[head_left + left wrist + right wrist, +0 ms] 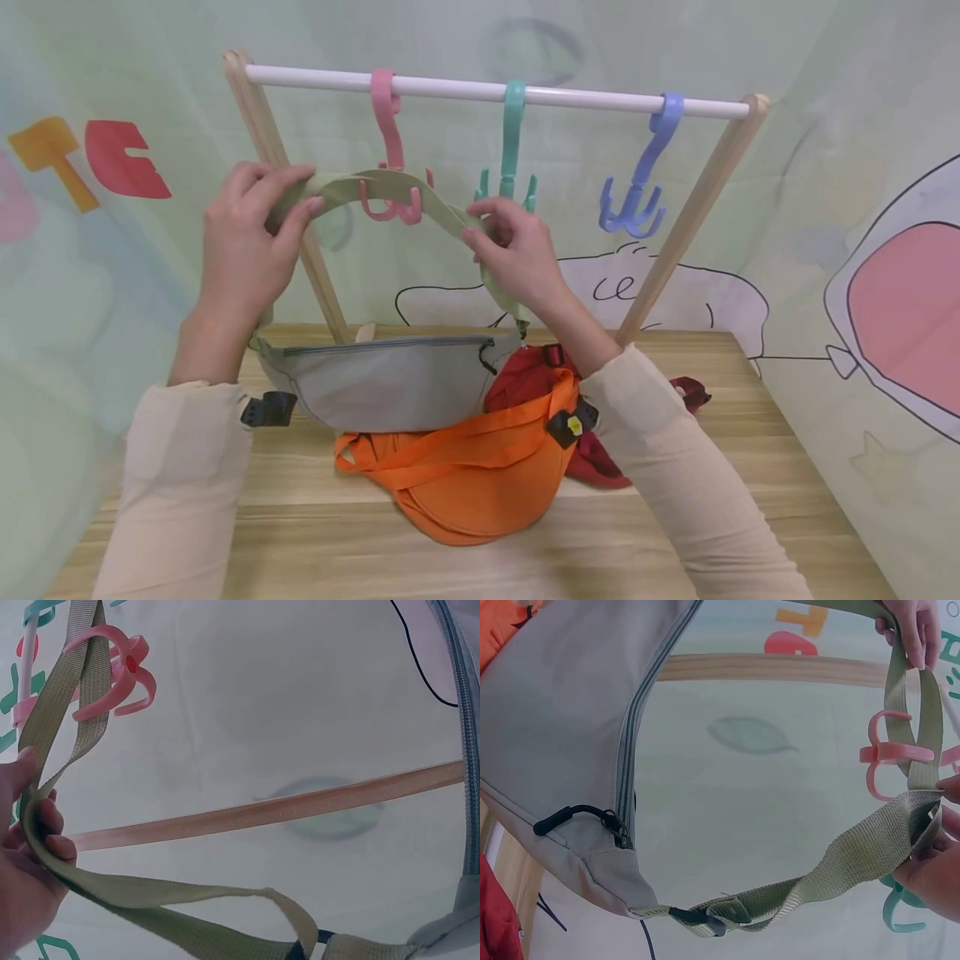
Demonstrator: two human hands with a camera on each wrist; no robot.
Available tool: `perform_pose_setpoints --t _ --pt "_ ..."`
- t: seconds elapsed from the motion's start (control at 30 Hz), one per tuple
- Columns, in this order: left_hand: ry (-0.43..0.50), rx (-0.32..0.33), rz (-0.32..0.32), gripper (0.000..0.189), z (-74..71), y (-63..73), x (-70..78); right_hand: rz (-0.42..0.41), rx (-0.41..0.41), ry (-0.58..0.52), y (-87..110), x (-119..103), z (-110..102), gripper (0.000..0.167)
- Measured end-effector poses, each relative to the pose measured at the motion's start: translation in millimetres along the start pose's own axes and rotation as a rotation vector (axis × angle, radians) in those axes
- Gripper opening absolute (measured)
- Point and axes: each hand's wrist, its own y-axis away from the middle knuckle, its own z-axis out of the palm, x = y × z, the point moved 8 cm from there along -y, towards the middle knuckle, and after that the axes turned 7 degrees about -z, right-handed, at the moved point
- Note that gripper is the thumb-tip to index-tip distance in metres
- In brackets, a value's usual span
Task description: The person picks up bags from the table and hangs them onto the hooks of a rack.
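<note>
Between thumb and fingers, my left hand grips one side of an olive-green webbing strap. My right hand pinches the same strap farther right. The strap arches across the pink four-pronged hook, and its middle passes behind the front prongs, as the left wrist view also shows. Below the strap hangs a grey waist bag with a dark zip along its top edge. Whether the bag's underside touches the things below it I cannot tell.
An orange waist bag and a dark red bag lie on the wooden table. From a white rail on wooden posts also hang a green hook and a blue hook.
</note>
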Motion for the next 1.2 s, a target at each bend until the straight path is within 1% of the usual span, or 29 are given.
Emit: perform_pose_setpoints --t 0.23,0.33,0.47,0.67,0.97,1.2 --pt "0.015 0.001 0.034 0.028 1.1 -1.4 1.4 0.017 -0.009 0.000 0.5 0.4 0.1 0.025" --pt "0.015 -0.006 0.017 0.025 1.9 -1.6 0.9 0.022 -0.017 0.001 0.9 0.8 1.1 0.025" --pt "0.016 -0.021 -0.029 0.023 3.9 -2.1 -0.7 0.011 -0.023 -0.005 1.6 1.1 1.9 0.025" --pt "-0.003 -0.036 -0.052 0.024 6.0 -1.8 -1.5 -0.003 -0.027 -0.006 2.3 0.4 2.6 0.024" --pt "0.028 -0.035 -0.016 0.023 6.5 -3.6 0.6 -0.017 -0.039 -0.008 1.8 0.4 3.7 0.024" --pt "0.027 -0.020 0.007 0.020 5.5 -5.2 1.7 -0.032 -0.036 -0.009 1.7 -2.0 2.8 0.024"
